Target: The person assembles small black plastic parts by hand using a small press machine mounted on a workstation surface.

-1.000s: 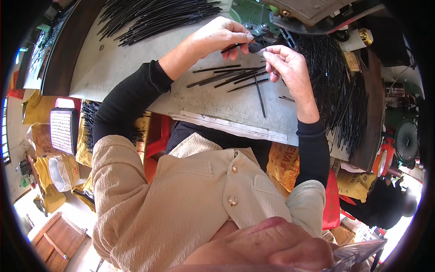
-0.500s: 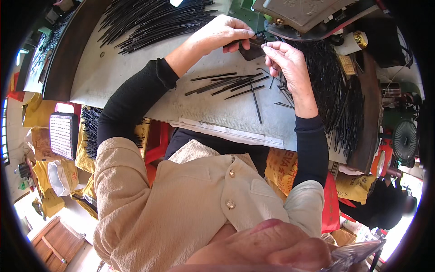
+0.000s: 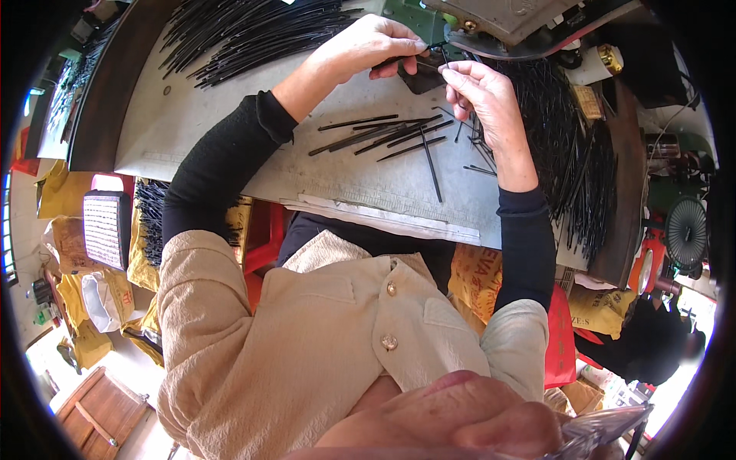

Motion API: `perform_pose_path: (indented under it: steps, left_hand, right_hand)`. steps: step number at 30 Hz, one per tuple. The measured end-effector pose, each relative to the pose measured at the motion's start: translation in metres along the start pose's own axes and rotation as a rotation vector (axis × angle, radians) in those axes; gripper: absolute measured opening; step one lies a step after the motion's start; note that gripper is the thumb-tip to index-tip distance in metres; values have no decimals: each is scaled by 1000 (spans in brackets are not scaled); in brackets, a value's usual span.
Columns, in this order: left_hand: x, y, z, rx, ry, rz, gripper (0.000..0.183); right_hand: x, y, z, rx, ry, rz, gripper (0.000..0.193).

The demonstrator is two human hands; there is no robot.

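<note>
My left hand [image 3: 376, 47] is closed around a thin black rod [image 3: 392, 60] near the machine at the table's far edge. Close beside it, my right hand [image 3: 487, 90] pinches a slim black piece [image 3: 445, 58] between thumb and fingertips, and the two pieces meet or cross there; whether they are joined is too small to tell. Several loose black rods [image 3: 383, 136] lie on the grey tabletop [image 3: 299, 170] below my hands. More short, thin black pieces [image 3: 481, 146] are scattered beneath my right wrist.
A large heap of black rods [image 3: 253, 34] covers the table's far left; another pile [image 3: 567, 153] spreads along the right. A green machine base [image 3: 414, 19] and grey metal housing [image 3: 510, 14] stand at the far edge. Dark wooden boards [image 3: 115, 92] border the table. A small fan [image 3: 685, 236] stands right.
The hands keep nearly the same pose, with the two black pieces still close together. The whole scene has shifted slightly upward and left in the picture.
</note>
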State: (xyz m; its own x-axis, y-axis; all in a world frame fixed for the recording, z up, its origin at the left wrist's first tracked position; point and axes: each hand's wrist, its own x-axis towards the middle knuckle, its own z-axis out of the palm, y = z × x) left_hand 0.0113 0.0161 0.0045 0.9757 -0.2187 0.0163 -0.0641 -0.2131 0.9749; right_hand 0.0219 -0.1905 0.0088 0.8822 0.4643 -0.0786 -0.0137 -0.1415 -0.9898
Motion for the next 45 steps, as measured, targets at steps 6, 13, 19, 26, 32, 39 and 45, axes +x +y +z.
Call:
perform_pose_path:
  steps: [6, 13, 19, 26, 32, 39, 45]
  left_hand:
    - [-1, 7, -1, 13, 29, -68, 24]
    - [-5, 5, 0, -63, 47, -82, 24]
    - [-15, 12, 21, -96, 25, -77, 23]
    - [-28, 10, 26, -184, -130, -53, 29]
    - [-33, -13, -53, 1133, 339, 380, 15]
    - [-37, -29, -79, 1312, 365, 217, 18]
    - [-37, -35, -78, 1267, 349, 288, 14]
  right_hand:
    - [-1, 1, 1, 22, 11, 22, 21]
    - [0, 6, 2, 180, 51, 12, 21]
    - [5, 26, -19, 665, 289, -121, 15]
    - [1, 23, -1, 550, 204, -64, 20]
    - [7, 30, -19, 622, 234, -101, 20]
    - [7, 30, -15, 635, 198, -102, 19]
    - [7, 30, -13, 652, 200, -101, 19]
